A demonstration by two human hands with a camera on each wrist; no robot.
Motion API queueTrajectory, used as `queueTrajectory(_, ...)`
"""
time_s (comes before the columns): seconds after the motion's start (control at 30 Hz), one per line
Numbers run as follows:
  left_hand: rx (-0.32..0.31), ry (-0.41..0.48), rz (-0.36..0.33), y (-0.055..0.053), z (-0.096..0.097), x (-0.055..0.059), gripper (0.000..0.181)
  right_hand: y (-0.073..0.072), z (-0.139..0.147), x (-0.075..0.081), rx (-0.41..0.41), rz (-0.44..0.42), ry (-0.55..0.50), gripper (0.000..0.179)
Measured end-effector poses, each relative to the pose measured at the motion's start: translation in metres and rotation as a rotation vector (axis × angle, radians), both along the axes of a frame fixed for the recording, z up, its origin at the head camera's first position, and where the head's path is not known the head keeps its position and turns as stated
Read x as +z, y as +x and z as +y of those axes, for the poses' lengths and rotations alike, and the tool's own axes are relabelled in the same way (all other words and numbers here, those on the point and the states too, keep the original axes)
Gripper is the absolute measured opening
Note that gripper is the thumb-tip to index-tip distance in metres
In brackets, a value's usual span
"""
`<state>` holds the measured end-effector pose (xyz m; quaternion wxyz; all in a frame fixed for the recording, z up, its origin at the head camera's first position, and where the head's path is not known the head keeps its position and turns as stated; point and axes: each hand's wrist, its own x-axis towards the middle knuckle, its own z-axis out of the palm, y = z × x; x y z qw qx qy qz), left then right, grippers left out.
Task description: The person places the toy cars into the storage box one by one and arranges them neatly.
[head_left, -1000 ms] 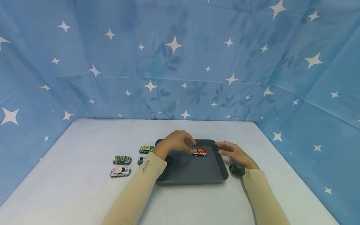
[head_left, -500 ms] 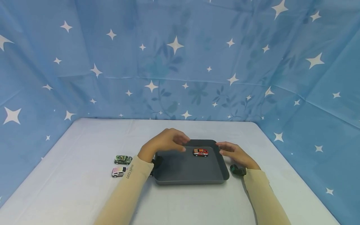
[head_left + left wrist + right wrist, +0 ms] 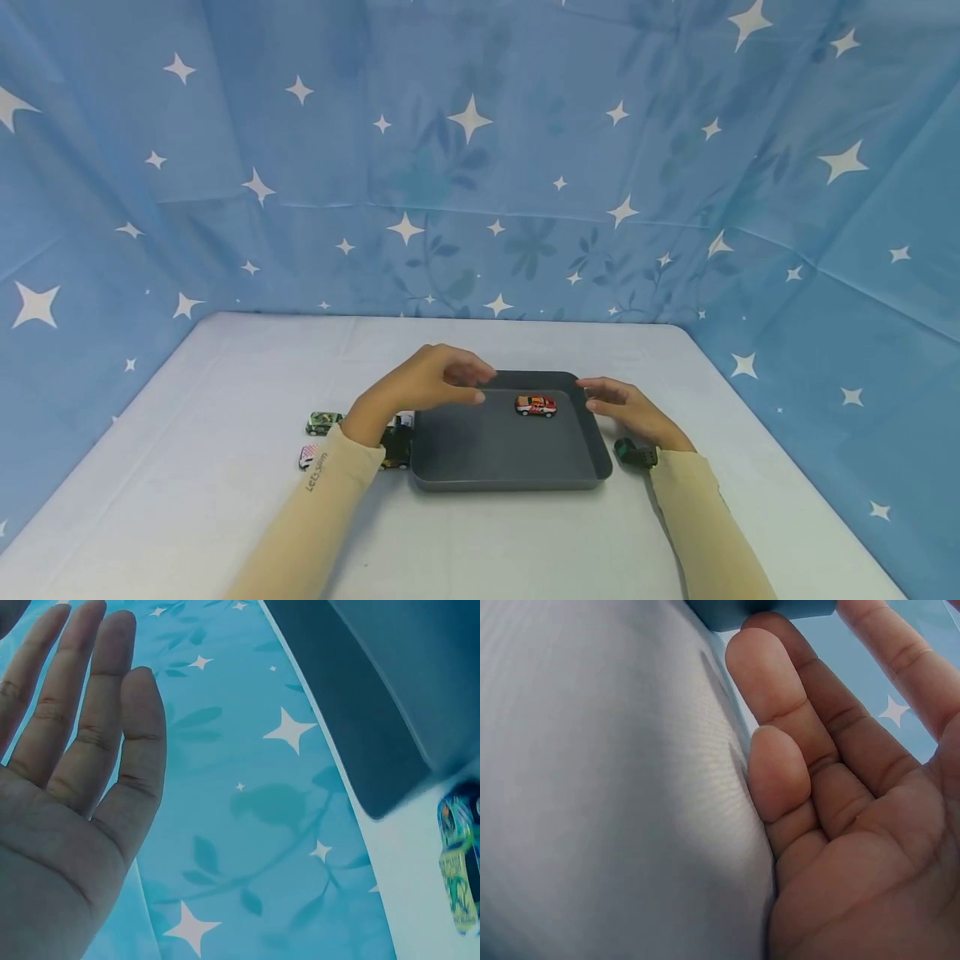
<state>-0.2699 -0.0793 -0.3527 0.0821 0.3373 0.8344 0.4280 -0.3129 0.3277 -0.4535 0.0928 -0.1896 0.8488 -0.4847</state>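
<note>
A red, orange and white toy car (image 3: pixel 536 406) sits in the dark grey tray (image 3: pixel 510 483), toward its far right corner. My left hand (image 3: pixel 427 385) hovers over the tray's left side, away from the car, its thumb and fingers apart and holding nothing. In the left wrist view the palm (image 3: pixel 67 810) and straight fingers show. My right hand (image 3: pixel 630 414) rests on its side by the tray's right edge, fingertips at the rim. Its lower fingers (image 3: pixel 778 772) are loosely bent in the right wrist view; whether they touch the tray cannot be told.
Left of the tray stand a green camouflage toy car (image 3: pixel 322 423) and a white and pink one (image 3: pixel 308 456), partly covered by the left sleeve. A yellow-green toy car (image 3: pixel 459 870) shows near the tray in the left wrist view. A starry blue cloth (image 3: pixel 480 208) hangs behind the table.
My left hand has drawn back to the left, from beside the red toy car to the tray's left side. The car stays in the tray. My right hand has not moved.
</note>
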Motion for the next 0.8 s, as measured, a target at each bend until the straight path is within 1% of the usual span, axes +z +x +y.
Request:
queueTrajectory(0.2,-0.009,0.029,-0.009,0.009,-0.012,0.002,0.035,0.001,-0.001,0.000,0.001,0.004,-0.006,0.052)
queueTrajectory(0.43,-0.016,0.049,0.033,0.014,-0.029,-0.003,0.035,0.001,-0.002,-0.003,-0.002,0.009,-0.001,0.051)
queueTrajectory(0.6,0.000,0.055,0.070,0.017,-0.044,-0.006,0.035,0.001,-0.001,-0.002,0.002,0.004,-0.006,0.051)
queueTrajectory(0.8,0.038,0.071,0.068,0.020,-0.061,-0.008,0.034,0.001,0.000,-0.001,0.010,0.014,-0.002,0.052)
